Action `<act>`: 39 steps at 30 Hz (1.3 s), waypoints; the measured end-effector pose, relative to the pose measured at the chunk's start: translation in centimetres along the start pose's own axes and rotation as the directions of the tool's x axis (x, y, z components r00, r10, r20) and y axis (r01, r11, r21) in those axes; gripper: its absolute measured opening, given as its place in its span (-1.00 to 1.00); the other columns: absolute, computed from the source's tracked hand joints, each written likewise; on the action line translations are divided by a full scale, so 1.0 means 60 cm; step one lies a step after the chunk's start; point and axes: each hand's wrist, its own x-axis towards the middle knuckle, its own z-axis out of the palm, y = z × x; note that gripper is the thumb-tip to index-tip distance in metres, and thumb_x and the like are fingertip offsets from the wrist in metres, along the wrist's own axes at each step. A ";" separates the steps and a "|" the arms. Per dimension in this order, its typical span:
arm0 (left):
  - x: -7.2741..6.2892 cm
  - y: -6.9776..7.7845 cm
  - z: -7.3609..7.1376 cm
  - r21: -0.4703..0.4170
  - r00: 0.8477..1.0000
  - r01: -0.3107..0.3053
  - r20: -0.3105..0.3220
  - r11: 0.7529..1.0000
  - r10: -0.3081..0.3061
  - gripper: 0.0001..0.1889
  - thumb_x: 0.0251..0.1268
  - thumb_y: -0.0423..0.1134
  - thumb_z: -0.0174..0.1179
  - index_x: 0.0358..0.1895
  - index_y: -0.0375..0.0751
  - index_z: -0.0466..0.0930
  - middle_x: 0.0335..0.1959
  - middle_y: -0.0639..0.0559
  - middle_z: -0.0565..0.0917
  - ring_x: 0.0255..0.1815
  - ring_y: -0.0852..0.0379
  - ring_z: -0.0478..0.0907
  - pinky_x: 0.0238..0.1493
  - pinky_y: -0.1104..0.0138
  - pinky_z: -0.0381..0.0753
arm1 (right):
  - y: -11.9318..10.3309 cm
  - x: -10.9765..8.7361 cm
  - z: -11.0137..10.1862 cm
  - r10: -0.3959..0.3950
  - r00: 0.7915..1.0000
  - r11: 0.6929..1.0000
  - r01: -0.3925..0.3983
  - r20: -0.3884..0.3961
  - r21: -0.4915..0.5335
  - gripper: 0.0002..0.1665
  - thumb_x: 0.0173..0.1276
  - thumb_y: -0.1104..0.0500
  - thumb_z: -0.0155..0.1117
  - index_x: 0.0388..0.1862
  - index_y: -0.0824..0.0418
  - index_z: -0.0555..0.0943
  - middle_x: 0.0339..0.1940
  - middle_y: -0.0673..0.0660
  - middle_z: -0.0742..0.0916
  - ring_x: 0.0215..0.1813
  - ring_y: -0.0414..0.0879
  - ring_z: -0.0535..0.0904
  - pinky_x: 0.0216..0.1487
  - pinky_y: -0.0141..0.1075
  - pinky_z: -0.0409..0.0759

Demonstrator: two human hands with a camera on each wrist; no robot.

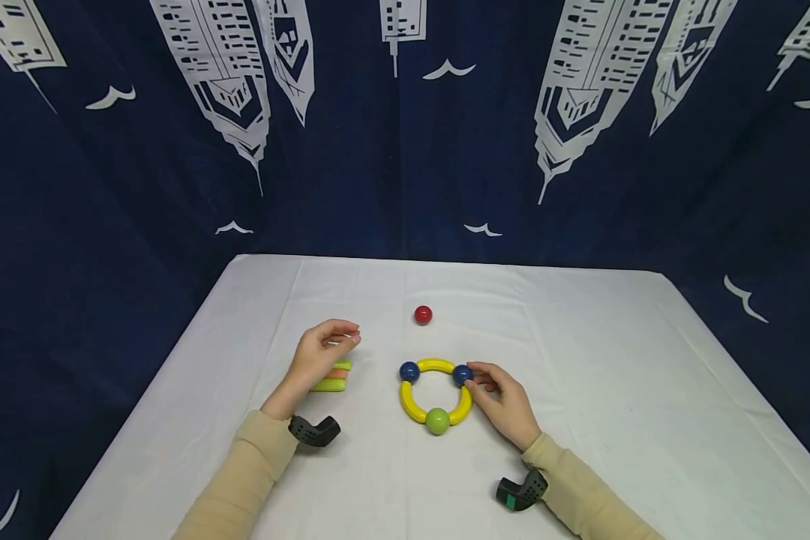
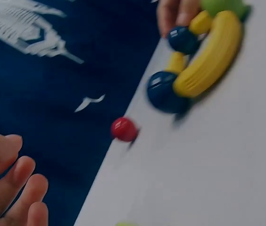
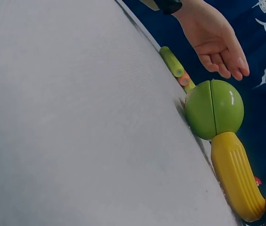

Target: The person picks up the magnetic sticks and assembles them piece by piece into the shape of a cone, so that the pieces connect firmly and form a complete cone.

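A ring of curved yellow rods joined by balls lies on the white table. It has a green ball at the near side, a blue ball at the far left and another blue ball at the far right. My right hand pinches that far-right blue ball between thumb and fingers. Off to the left, my left hand hovers with loosely bent fingers and holds nothing. Beneath it lie green sticks and an orange stick, partly hidden by the hand.
A red ball sits alone beyond the ring. A dark blue curtain with white building prints hangs behind the table's far edge. Black devices are worn at both wrists.
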 end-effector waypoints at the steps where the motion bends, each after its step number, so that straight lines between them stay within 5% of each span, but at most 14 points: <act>1: 0.003 -0.001 -0.012 -0.002 1.000 0.002 0.007 1.000 -0.002 -0.70 0.22 -0.21 0.26 -0.05 -0.32 0.60 -0.18 -0.08 0.67 -0.20 0.10 0.56 -0.25 0.33 0.59 | 0.000 0.000 0.000 0.002 1.000 1.000 -0.002 0.001 -0.001 -0.65 0.28 0.22 0.29 0.05 0.22 0.58 -0.16 0.06 0.68 -0.19 -0.12 0.58 -0.16 -0.32 0.54; 9: 0.016 -0.033 -0.077 0.039 0.994 0.058 0.094 0.998 -0.062 -0.66 0.20 -0.19 0.28 -0.04 -0.34 0.60 -0.11 -0.11 0.66 -0.16 0.13 0.57 -0.09 0.34 0.52 | 0.001 0.000 -0.002 0.007 1.000 1.000 -0.007 0.001 -0.001 -0.65 0.28 0.22 0.29 0.05 0.21 0.58 -0.18 0.06 0.68 -0.20 -0.12 0.57 -0.17 -0.33 0.53; 16: 0.014 -0.078 -0.096 0.050 0.960 0.191 0.201 0.980 -0.197 -0.64 0.13 -0.21 0.32 -0.02 -0.29 0.61 -0.07 -0.09 0.65 -0.06 0.08 0.56 -0.02 0.31 0.51 | 0.003 -0.002 -0.001 0.012 1.000 1.000 -0.012 0.003 -0.003 -0.65 0.28 0.21 0.30 0.05 0.20 0.58 -0.19 0.04 0.68 -0.20 -0.13 0.57 -0.16 -0.31 0.53; 21: 0.013 -0.090 -0.096 0.072 0.944 0.164 0.279 0.984 -0.178 -0.64 0.14 -0.22 0.32 0.00 -0.30 0.62 -0.06 -0.10 0.65 -0.04 0.07 0.55 -0.01 0.30 0.49 | 0.003 -0.001 0.000 0.011 1.000 1.000 -0.011 0.005 -0.001 -0.65 0.28 0.21 0.29 0.05 0.20 0.58 -0.18 0.04 0.68 -0.20 -0.13 0.56 -0.16 -0.31 0.53; 25: 0.006 -0.074 -0.095 0.078 0.938 0.126 0.316 0.989 -0.144 -0.66 0.19 -0.28 0.27 0.02 -0.37 0.60 -0.03 -0.17 0.63 -0.02 0.02 0.54 -0.01 0.28 0.50 | 0.002 -0.001 0.000 0.008 1.000 1.000 -0.008 0.007 -0.004 -0.65 0.28 0.22 0.29 0.06 0.20 0.58 -0.18 0.05 0.68 -0.20 -0.13 0.56 -0.16 -0.31 0.53; 39: 0.010 -0.084 -0.083 0.173 0.950 0.140 0.256 0.975 -0.182 -0.68 0.16 -0.17 0.31 -0.03 -0.21 0.67 -0.05 -0.04 0.65 -0.02 0.04 0.51 -0.03 0.24 0.47 | 0.001 0.000 -0.001 0.001 1.000 1.000 -0.001 0.013 -0.004 -0.62 0.28 0.21 0.29 0.08 0.21 0.56 -0.14 0.07 0.68 -0.19 -0.13 0.57 -0.16 -0.34 0.53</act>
